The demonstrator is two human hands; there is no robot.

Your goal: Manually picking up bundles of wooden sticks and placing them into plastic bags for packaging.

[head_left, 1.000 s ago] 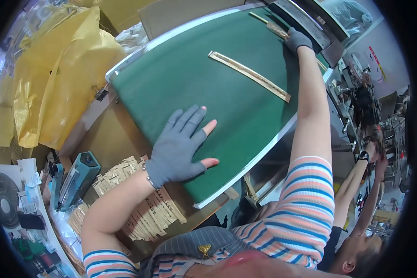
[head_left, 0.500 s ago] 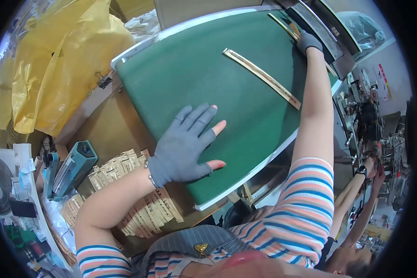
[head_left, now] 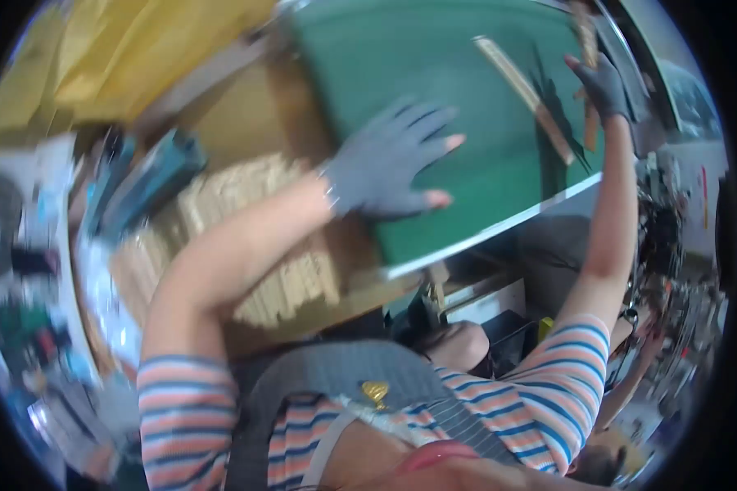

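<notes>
Pale strip [head_left: 517, 87], long axis eleven-to-five, lies at nine o'clock from the nearer right hand [head_left: 606, 88], whose hold cannot be told; left hand [head_left: 389, 161] spreads empty fingers.

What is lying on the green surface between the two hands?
In the head view, a slim tan strip lies on the green surface between left hand and right hand.

On my feed I count two hands, one left hand [head_left: 389, 166] and one right hand [head_left: 604, 88], and one green belt [head_left: 483, 176]. One pale strip [head_left: 512, 75] lies there, with at least one more strip [head_left: 586, 37] at the right hand. The stacked strips [head_left: 293, 285] are too blurred to count.
</notes>
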